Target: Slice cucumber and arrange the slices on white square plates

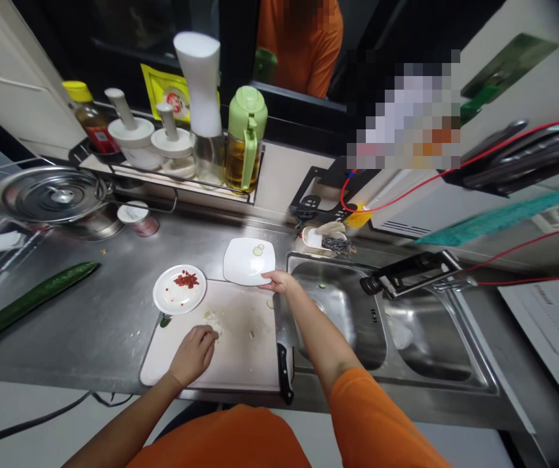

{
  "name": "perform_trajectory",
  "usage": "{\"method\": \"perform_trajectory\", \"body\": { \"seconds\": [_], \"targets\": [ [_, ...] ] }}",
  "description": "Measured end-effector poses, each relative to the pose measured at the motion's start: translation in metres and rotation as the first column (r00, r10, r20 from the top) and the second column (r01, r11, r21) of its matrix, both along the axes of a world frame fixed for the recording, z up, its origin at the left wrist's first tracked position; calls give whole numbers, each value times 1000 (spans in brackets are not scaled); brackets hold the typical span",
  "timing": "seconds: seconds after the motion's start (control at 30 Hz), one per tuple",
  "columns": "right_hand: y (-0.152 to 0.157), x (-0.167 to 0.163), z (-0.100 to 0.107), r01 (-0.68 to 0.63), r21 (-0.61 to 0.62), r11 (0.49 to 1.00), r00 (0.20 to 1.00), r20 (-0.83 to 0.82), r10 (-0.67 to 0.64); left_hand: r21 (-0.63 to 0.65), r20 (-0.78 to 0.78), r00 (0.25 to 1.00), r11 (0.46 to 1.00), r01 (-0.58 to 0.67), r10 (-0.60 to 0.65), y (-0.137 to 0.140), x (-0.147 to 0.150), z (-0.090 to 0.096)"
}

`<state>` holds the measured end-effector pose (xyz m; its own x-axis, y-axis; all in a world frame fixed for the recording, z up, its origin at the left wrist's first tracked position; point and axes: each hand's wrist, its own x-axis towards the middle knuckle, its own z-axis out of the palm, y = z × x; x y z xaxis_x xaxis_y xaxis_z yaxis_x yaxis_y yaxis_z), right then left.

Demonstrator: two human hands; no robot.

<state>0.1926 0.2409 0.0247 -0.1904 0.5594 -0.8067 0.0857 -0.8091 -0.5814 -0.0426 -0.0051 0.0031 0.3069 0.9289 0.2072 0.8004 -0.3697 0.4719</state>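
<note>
My right hand point(277, 282) grips the near right corner of a white square plate point(245, 266), fingers at its rim. A few thin pale green cucumber slices point(259, 249) lie on that plate. Over the white cutting board point(240, 357), my left hand point(195, 351) has its fingers drawn together beside a small heap of finely chopped white bits point(214, 321); whether it holds any is hidden. A cucumber end point(165, 321) sits at the board's left edge. Along the right edge lies a knife with a black handle point(285, 374).
A round plate point(162, 296) with chopped red pieces overlaps the board's far left. A whole cucumber point(30, 305) lies on the counter at left. The sink point(342, 318) is at right, its faucet point(416, 270) above. Oil point(246, 140) and seasoning containers line the back rack.
</note>
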Motion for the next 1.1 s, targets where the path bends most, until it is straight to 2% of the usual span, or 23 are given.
{"method": "perform_trajectory", "body": {
  "seconds": [0.17,0.3,0.5,0.67,0.73,0.83,0.87,0.97,1.1],
  "targets": [
    [-3,-9,-5,-12,112,994,973,230,-14,2,-14,1000,1000,-6,6,0,0,2],
    [-5,-13,-5,-84,172,981,917,399,8,3,-18,1000,1000,-9,9,0,0,3],
    [-11,-15,8,-251,202,947,750,659,58,-1,-22,1000,1000,-1,1,-1,-1,1],
    [-28,-24,22,-298,229,927,627,779,10,-3,-34,999,1000,1,-1,-1,0,1],
    [-29,-30,25,-356,290,888,581,814,-33,-1,-37,999,1000,0,0,-1,0,1],
    [-18,-43,24,-542,405,736,517,851,-87,10,-37,999,1000,1,-1,-1,0,1],
    [-12,-48,23,-566,416,712,517,851,-87,12,-37,999,1000,1,-1,-1,0,1],
    [5,-63,18,-578,425,696,525,847,-82,7,-40,999,1000,-2,2,-1,0,0],
    [16,-76,10,-555,422,717,515,851,-103,-2,-36,999,1000,-1,1,0,0,0]
  ]
}}
